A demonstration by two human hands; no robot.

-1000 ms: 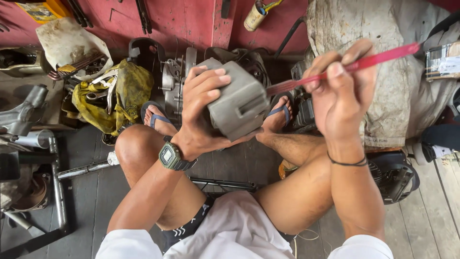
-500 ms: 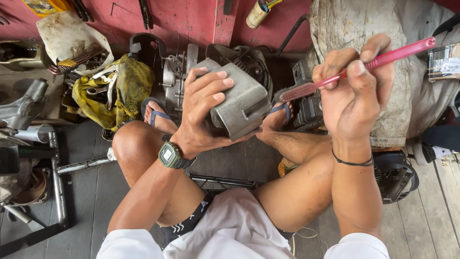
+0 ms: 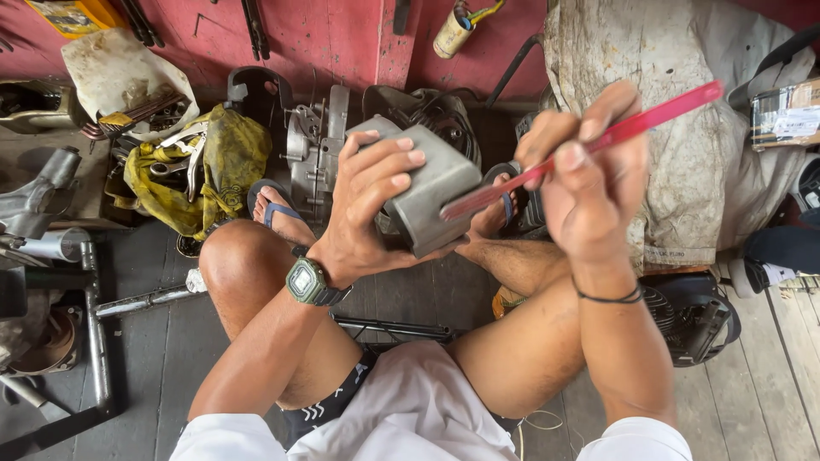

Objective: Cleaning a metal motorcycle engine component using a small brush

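At the far left, a dirty white bag [image 3: 115, 72] slumps against the red wall [image 3: 299, 38] with dark metal rods poking out of its mouth. Just beside it, a yellow rag [image 3: 226, 162] cradles a few wrenches, bundled so they stay together on the plank floor [image 3: 171, 350].

Your left hand [image 3: 367, 209] is closed around the grey metal housing [image 3: 427, 192], fingers over its top and thumb underneath. You hold it up over your lap, between your knees, probably to turn its face toward the tool. What is inside the housing cannot be told from here.

Your right hand [image 3: 589, 192] pinches a thin red tool [image 3: 589, 145] (a file or blade, hard to tell), slanted so its lower tip meets the housing's front edge. A stained cloth [image 3: 683, 111] covers something bulky on the right.
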